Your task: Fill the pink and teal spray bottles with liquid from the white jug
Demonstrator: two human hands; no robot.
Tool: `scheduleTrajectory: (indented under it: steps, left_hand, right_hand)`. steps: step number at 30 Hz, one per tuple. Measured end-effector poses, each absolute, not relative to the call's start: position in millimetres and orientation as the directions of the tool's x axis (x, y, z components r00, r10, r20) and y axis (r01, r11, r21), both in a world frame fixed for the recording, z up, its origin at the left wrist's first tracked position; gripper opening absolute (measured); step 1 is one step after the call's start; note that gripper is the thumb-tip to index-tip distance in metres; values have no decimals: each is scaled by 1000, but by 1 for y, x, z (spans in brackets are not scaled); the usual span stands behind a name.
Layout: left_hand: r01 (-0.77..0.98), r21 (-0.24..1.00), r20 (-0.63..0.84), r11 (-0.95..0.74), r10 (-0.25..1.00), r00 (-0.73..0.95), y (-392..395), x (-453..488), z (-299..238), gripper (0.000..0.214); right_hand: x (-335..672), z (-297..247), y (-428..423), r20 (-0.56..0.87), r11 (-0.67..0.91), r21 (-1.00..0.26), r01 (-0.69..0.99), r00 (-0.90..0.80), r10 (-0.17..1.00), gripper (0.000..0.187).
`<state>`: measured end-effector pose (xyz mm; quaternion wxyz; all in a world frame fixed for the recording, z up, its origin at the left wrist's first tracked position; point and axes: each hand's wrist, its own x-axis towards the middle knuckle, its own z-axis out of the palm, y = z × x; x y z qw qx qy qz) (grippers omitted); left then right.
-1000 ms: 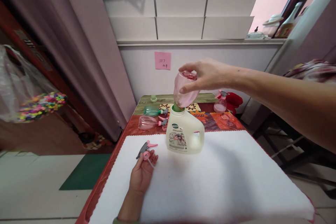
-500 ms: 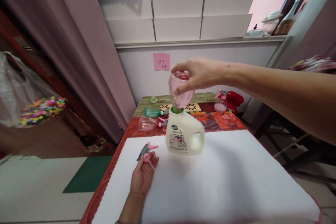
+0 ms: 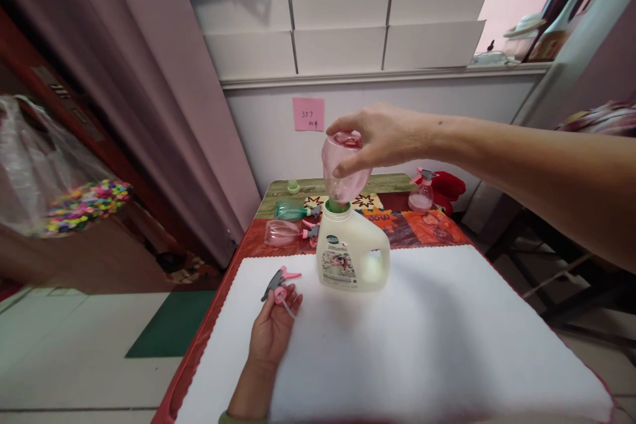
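My right hand (image 3: 380, 139) grips a clear pink spray bottle (image 3: 340, 175), turned upside down. The bottle's neck end is at the green-rimmed mouth of a cream detergent jug (image 3: 350, 255) with a handle and a picture label. That jug stands upright on a white mat (image 3: 397, 351). To the left of the jug, palm up, my left hand (image 3: 274, 324) holds a grey and pink trigger sprayer head (image 3: 277, 286) with a thin tube, fingers loosely curled around its pink collar.
Behind the jug lie a green spray bottle (image 3: 289, 211) and a pink spray bottle (image 3: 281, 233) on their sides. An upright sprayer with pink liquid (image 3: 421, 195) stands at the right rear beside a red object (image 3: 447, 185). A green cap (image 3: 293, 186) sits at the table's back.
The view has shifted slightly. Both hands keep their grips, and the pink bottle stays inverted over the jug's mouth.
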<state>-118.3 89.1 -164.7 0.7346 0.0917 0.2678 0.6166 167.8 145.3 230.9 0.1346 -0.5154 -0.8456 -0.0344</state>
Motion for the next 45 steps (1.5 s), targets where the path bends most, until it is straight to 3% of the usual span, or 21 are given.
scheduleTrajectory:
  steps: [14,35,39,45]
  left_hand:
    - [-848,487,-306,209,950,58,88,-114,-157,38]
    - [-852,477,-298,216,952,75,88,-115,-161,31]
    - [-852,475,-292,222,953,86,88,-116,-161,30]
    - [-850,475,-295,226,951,89,89,-117,-164,31]
  right_hand:
    - [168,230,145,264,467,-94,879,-430,863,67]
    - [176,229,146,267,448,-106,888,-408,873,72]
    - [185,223,146,306,456,-150,877,-398,865,73]
    - [212,202,146,319,434,-312,845,-337,886,70]
